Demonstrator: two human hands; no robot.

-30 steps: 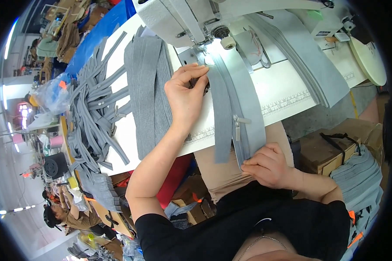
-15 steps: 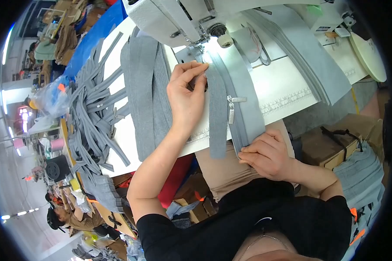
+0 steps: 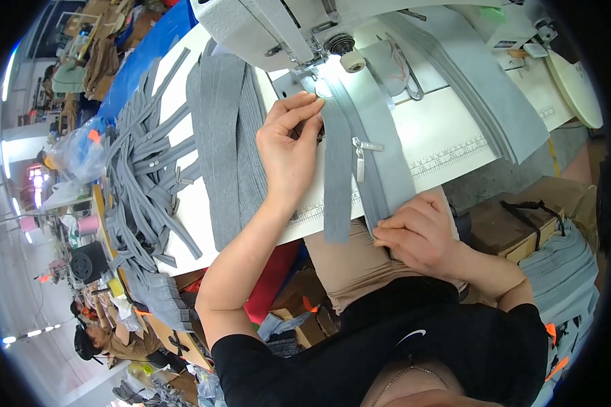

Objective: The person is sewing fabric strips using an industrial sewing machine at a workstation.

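Observation:
Beneath the lit needle area of a white sewing machine [image 3: 251, 30], a dark grey fabric strip [image 3: 337, 183], a grey zipper [image 3: 370, 186] and a light grey fabric panel [image 3: 385, 139] run toward me. My left hand [image 3: 288, 149] pinches the strip's left edge close to the presser foot, thumb against fingers. Two metal zipper pulls [image 3: 360, 159] lie on the zipper between my hands. At the table's front edge, my right hand [image 3: 417, 234] is closed on the near end of the zipper and panel. The needle tip is too small to make out.
Stacked dark grey strips [image 3: 217, 149] lie left of my left hand, beside a tangled heap of zippers [image 3: 149, 176]. Light grey panels [image 3: 482, 88] are piled at the right, near metal thread snips [image 3: 414, 85]. Another person [image 3: 115, 339] sits at the far left.
The strip, zipper and pulls have slid slightly away from me toward the machine. My right hand has shifted a little up with the zipper; my left hand has barely moved.

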